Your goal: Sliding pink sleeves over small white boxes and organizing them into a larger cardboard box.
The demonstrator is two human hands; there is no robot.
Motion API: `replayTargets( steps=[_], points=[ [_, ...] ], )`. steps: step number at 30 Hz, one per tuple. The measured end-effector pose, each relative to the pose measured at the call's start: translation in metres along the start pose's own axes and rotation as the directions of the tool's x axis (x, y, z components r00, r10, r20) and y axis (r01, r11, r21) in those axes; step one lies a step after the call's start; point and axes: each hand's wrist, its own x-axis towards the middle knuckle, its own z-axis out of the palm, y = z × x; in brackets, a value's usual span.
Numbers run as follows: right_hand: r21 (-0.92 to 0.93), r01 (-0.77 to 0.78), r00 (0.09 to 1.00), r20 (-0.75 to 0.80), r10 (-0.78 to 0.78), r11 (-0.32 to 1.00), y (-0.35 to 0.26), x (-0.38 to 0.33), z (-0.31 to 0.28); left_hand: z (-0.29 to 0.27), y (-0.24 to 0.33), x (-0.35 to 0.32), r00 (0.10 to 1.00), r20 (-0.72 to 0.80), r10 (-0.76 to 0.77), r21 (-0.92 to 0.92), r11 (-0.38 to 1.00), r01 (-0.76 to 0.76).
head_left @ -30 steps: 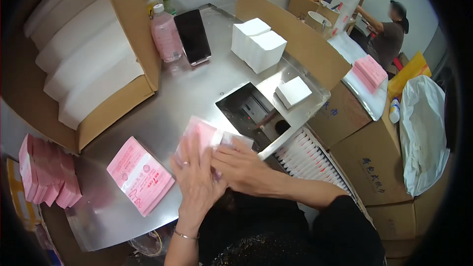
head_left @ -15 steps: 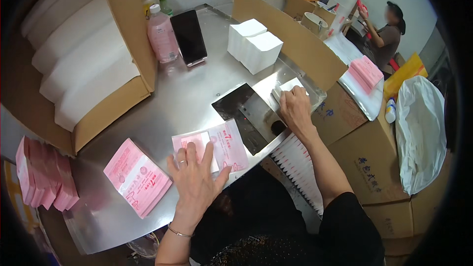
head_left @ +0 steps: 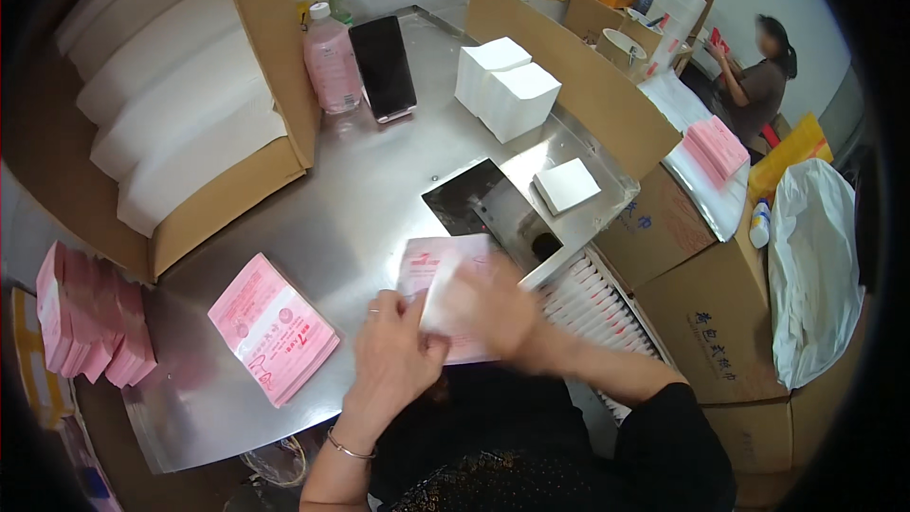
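Two bare hands meet at the near edge of a stainless-steel worktable (head_left: 379,190) in the head view. The left hand (head_left: 393,360) lies flat, fingers spread, pinning a flat pink printed pouch (head_left: 431,261) to the metal. The right hand (head_left: 498,308), blurred by motion, closes its fingers on a small square stack of white paper napkins (head_left: 445,294) and holds it at the pouch's near end, touching the left fingers. The step in hand appears to be the loading of napkins into the pouch; whether the stack has entered the opening cannot be told through the blur. The next move probably calls for the left hand to keep the mouth of the pouch open and steady while the stack slides in square, corners unbent.

To the left lies a pile of pink pouches (head_left: 273,327), well apart from the hands. Beyond the hands, a single white napkin stack (head_left: 566,185) rests on a raised steel plate, and two taller white napkin blocks (head_left: 505,87) stand farther back. A pink plastic bottle (head_left: 332,62) and a black phone (head_left: 383,66) stand by a cardboard box of white stacks (head_left: 190,133). Another person (head_left: 754,85) works at the far right.
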Motion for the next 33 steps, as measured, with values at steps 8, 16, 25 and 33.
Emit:
replayTargets(
  steps=[8,16,25,33],
  points=[
    [-0.064,-0.243,0.921,0.298,0.252,0.968,0.026,0.059,0.053,-0.005,0.023,0.007,0.985,-0.159,0.064,-0.004,0.998,-0.065],
    [-0.187,-0.504,0.709,0.468,0.528,0.843,0.087,0.024,0.037,-0.020,0.006,-0.031,0.978,-0.072,0.195,-0.068,0.977,-0.200],
    [-0.513,-0.587,0.793,-0.213,0.570,0.626,0.134,-0.031,0.006,-0.081,-0.071,-0.066,0.866,-0.406,-0.293,0.301,0.852,0.429],
    [-0.345,-0.610,0.793,-0.275,0.544,0.714,0.145,-0.030,0.004,-0.080,-0.042,-0.043,0.921,-0.381,-0.083,0.211,0.962,0.174]
  ],
)
